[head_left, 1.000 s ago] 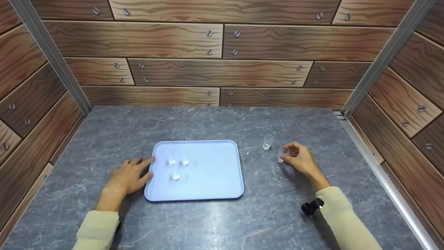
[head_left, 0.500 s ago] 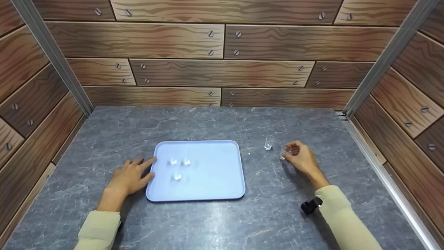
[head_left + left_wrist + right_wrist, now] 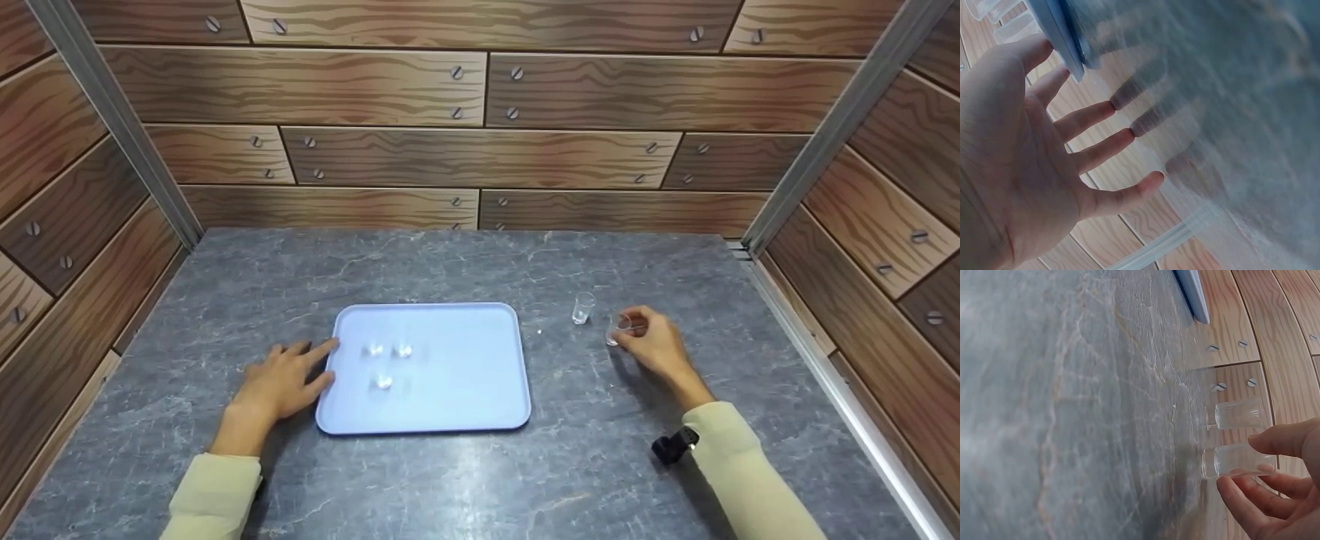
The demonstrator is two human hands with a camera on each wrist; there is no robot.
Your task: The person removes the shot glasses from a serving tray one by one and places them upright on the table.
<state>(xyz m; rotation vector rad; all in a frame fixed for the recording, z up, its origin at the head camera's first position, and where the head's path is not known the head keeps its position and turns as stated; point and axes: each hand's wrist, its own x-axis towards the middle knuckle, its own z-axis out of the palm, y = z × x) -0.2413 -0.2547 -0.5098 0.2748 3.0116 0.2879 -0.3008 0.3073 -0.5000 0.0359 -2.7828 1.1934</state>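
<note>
A small clear shot glass [image 3: 1235, 459] stands upright on the table, pinched between the thumb and fingers of my right hand [image 3: 651, 341]. To its left stands a second clear shot glass [image 3: 583, 308], not touched by any hand. My left hand [image 3: 274, 382] lies at the left edge of the light blue tray [image 3: 465, 375], thumb and forefinger tips right at its rim and the other fingers spread on the table. On the tray's left half stand three more clear glasses [image 3: 383, 382], two behind and one in front. In the left wrist view, the left hand's fingers [image 3: 1089, 121] look fairly straight.
The grey marbled table [image 3: 480, 487] is walled at the back and sides by wood-plank panels [image 3: 375, 157]. A metal rail [image 3: 847, 405] runs along the right edge. A tiny white speck lies between the tray and the glasses.
The view has shifted slightly. Both hands keep their places, the right still pinching the shot glass and the left at the tray's edge.
</note>
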